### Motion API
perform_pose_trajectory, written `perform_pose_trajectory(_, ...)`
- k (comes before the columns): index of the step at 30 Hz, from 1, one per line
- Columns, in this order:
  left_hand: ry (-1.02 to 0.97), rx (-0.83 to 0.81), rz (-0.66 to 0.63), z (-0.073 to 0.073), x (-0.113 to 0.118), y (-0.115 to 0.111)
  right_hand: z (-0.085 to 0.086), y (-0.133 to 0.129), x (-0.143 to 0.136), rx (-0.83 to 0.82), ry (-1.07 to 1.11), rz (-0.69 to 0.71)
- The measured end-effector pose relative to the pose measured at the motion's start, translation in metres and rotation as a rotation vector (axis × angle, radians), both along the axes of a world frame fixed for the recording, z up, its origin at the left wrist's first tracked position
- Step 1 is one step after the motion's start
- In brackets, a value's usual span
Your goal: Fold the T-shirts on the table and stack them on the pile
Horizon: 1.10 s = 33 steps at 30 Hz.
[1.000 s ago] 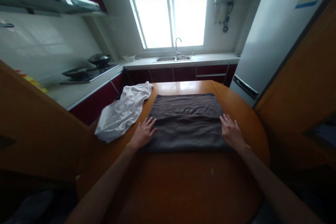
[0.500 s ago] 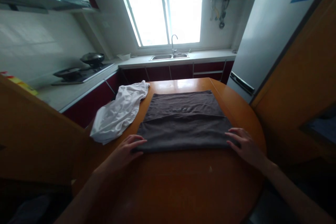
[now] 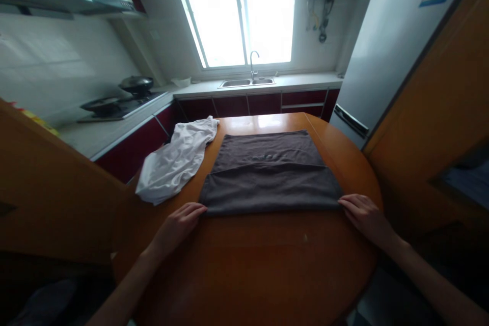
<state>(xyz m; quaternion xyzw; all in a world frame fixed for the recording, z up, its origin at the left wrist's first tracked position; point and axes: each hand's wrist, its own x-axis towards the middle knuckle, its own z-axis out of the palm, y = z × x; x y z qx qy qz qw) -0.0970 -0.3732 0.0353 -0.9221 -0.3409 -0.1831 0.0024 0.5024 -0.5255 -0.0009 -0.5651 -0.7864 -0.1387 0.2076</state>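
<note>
A dark grey cloth (image 3: 271,183) lies flat on the round wooden table (image 3: 252,270), its near part folded over toward the window. My left hand (image 3: 183,219) pinches its near left corner, fingertips pressed together. At the near right corner, my right hand (image 3: 364,214) grips the fabric between thumb and fingers. A crumpled white cloth (image 3: 173,160) rests at the table's left edge, apart from both hands.
Beyond the table are a counter with a sink (image 3: 248,82) and faucet, under a bright window. A stove with pans (image 3: 101,106) stands at the left, a fridge (image 3: 378,46) at the right. Wooden panels flank the table.
Both hands have closed from spread fingers into pinches at the grey cloth's near corners. The right hand has shifted slightly outward, and the folded near edge looks straighter.
</note>
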Motion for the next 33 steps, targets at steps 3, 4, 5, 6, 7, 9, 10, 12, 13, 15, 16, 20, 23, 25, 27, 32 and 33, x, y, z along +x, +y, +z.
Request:
perform_pose_trajectory(3, -0.002, 0.032, 0.004, 0.006, 0.002, -0.004, 0.006, 0.0, -0.003, -0.01, 0.002, 0.002)
perform_pose_trajectory(4, -0.002, 0.039, 0.007, 0.009, 0.001, -0.007, 0.009, -0.002, -0.004, -0.01, 0.011, 0.001)
perform_pose_trajectory(5, -0.001, 0.045, 0.01, 0.011, -0.001, -0.011, 0.012, -0.005, -0.006, -0.011, 0.024, 0.004)
perform_pose_trajectory(6, -0.001, 0.046, 0.013, 0.013, -0.004, -0.016, 0.015, -0.01, -0.007, -0.014, 0.041, 0.013)
perform_pose_trajectory(7, 0.001, 0.04, 0.014, 0.015, -0.008, -0.023, 0.018, -0.017, -0.009, -0.021, 0.061, 0.026)
perform_pose_trajectory(9, 0.004, 0.003, 0.014, 0.016, -0.02, -0.04, 0.022, -0.035, -0.012, -0.055, 0.107, 0.063)
perform_pose_trajectory(10, 0.002, -0.027, 0.013, 0.015, -0.027, -0.05, 0.022, -0.046, -0.014, -0.079, 0.133, 0.08)
perform_pose_trajectory(12, -0.011, -0.097, 0.01, 0.013, -0.041, -0.072, 0.022, -0.069, -0.018, -0.148, 0.175, 0.101)
perform_pose_trajectory(13, -0.021, -0.134, 0.011, 0.011, -0.046, -0.083, 0.021, -0.08, -0.019, -0.189, 0.194, 0.103)
perform_pose_trajectory(15, -0.043, -0.209, 0.012, 0.009, -0.053, -0.1, 0.02, -0.096, -0.02, -0.277, 0.239, 0.103)
perform_pose_trajectory(16, -0.054, -0.247, 0.015, 0.01, -0.055, -0.105, 0.02, -0.1, -0.02, -0.315, 0.273, 0.102)
perform_pose_trajectory(20, -0.197, -0.321, 0.19, 0.02, -0.047, -0.095, 0.025, -0.081, -0.016, -0.319, 0.501, -0.043)
perform_pose_trajectory(23, -0.354, -0.305, 0.462, 0.026, -0.031, -0.061, 0.023, -0.039, -0.011, -0.279, 0.705, -0.217)
perform_pose_trajectory(25, -0.396, -0.339, 0.581, 0.025, -0.018, -0.035, 0.018, -0.01, -0.009, -0.283, 0.811, -0.317)
perform_pose_trajectory(27, -0.388, -0.389, 0.643, 0.021, -0.008, -0.013, 0.01, 0.014, -0.007, -0.327, 0.869, -0.374)
perform_pose_trajectory(32, -0.356, -0.525, 0.628, 0.008, -0.001, 0.015, 0.002, 0.043, -0.005, -0.369, 0.966, -0.4)
perform_pose_trajectory(33, -0.361, -0.551, 0.611, 0.007, -0.002, 0.017, 0.003, 0.046, -0.006, -0.365, 0.987, -0.399)
